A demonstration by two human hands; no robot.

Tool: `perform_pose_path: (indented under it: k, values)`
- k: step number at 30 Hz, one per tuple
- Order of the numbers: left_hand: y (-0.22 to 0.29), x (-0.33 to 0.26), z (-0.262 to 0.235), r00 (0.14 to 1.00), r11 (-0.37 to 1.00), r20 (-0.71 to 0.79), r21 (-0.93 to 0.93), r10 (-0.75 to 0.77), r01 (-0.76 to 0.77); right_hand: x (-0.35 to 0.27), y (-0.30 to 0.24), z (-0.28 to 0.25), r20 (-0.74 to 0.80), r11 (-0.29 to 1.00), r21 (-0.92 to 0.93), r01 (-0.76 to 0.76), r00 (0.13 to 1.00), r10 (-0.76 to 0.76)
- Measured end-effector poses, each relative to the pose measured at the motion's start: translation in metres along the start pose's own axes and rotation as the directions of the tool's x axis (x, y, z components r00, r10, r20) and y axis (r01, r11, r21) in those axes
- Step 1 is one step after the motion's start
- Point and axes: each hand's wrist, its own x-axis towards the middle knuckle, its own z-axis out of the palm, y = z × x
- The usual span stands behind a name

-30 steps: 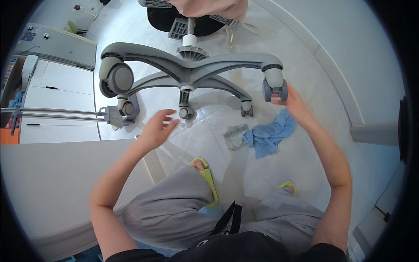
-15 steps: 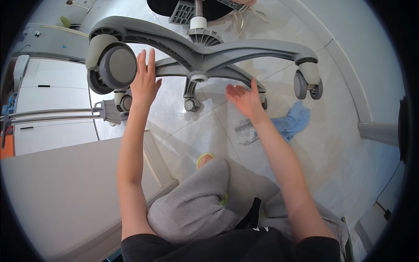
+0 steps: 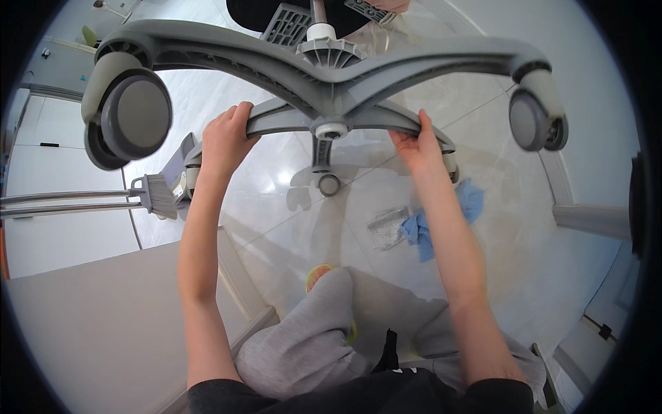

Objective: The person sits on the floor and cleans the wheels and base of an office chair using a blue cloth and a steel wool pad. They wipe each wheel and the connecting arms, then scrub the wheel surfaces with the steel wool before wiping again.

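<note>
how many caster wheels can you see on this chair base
4: a big caster upper left, one upper right, a small one under the hub, one partly hidden behind the right hand. Others may be hidden.

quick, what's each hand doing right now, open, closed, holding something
Left hand: closed around one arm of the grey chair base.
Right hand: closed on another arm of the same chair base.
</note>
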Motion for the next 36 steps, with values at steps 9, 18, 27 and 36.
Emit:
perform_pose_path:
  k: [9,18,27,36]
  values:
    - [0.037,0.004,0.063,0.974,0.866,-0.028,-0.464,-0.223,0.184,-0.071,-0.066,0.086,0.287,0.880,-0.303,0.367,0.915,-0.283]
    - [0.080,-0.012,0.121,0.913,0.534,0.122,-0.778,-0.389,0.332,-0.117,-0.059,0.105,0.538,0.589,-0.525,0.615,0.776,-0.331]
    - [0.074,-0.026,0.143,0.899,0.492,0.129,-0.800,-0.419,0.344,-0.121,-0.035,0.092,0.597,0.460,-0.519,0.720,0.691,-0.408]
    - [0.069,-0.028,0.144,0.869,0.593,0.166,-0.670,-0.467,0.447,-0.101,-0.050,0.059,0.579,0.523,-0.527,0.670,0.733,-0.355]
